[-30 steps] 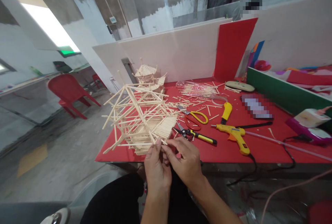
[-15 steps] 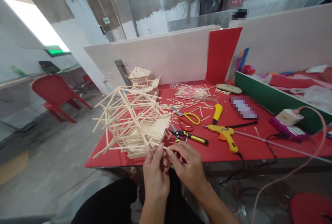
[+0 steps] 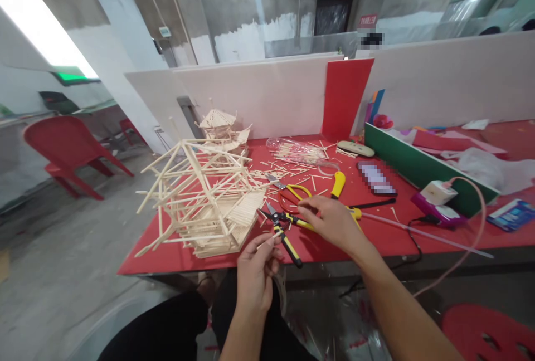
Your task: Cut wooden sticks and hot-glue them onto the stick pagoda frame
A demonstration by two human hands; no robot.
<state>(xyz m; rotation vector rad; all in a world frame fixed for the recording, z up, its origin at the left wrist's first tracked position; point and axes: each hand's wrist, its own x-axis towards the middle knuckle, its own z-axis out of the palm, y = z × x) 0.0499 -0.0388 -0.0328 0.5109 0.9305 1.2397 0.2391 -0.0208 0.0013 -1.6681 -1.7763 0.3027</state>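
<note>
1. Head view, far left: a red chair (image 3: pixel 67 149) stands on a bare concrete floor (image 3: pixel 62 249), with wide free space between it and the table.
2. At the left corner of the red table (image 3: pixel 376 238) sits the stick model (image 3: pixel 200 199), its loose ends poking out past the left edge.
3. The left hand (image 3: pixel 256 274), off the near edge and over the lap, pinches a thin stick (image 3: pixel 270 237) just beside the model.
4. Snips (image 3: pixel 284 230) lie near the front edge, with scissors (image 3: pixel 295 194) behind them.
5. The right hand (image 3: pixel 332 219) hovers with its fingers loosely apart, tips at the snips' handle, gripping nothing.
6. A white partition (image 3: pixel 259 99) closes the back edge, and a green board (image 3: pixel 418 169) walls the right. Bare red surface lies in front of the board.
</note>
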